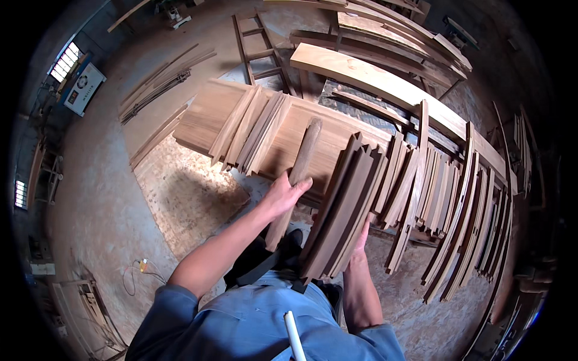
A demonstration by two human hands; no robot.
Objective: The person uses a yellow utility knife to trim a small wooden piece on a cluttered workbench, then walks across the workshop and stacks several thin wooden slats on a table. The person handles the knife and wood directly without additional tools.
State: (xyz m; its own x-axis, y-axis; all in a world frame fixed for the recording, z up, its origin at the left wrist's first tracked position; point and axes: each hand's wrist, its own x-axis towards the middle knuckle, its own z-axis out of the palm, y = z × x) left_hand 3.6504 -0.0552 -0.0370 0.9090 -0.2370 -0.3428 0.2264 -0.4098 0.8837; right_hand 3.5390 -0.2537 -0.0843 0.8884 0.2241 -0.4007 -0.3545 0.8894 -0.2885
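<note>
In my left hand [283,195] is a single wooden strip [306,150], slanting up and away, with the fingers wrapped round its middle. My right hand [360,240] grips the right side of a bundle of dark brown grooved wooden strips [344,207]; most of its fingers are hidden by the wood. The bundle is tilted, its near ends over my lap. Beyond both hands lies a wide wooden board [205,117]. A small group of strips [250,129] rests across its left part, apart from my left hand.
To the right, many strips [436,186] lie side by side in a long row, several jutting toward me. A thick pale plank [355,69] runs behind. Sawdust [192,198] covers a floor sheet at left. Farther back stand a ladder-like wooden frame [259,51] and a white machine cabinet [84,89].
</note>
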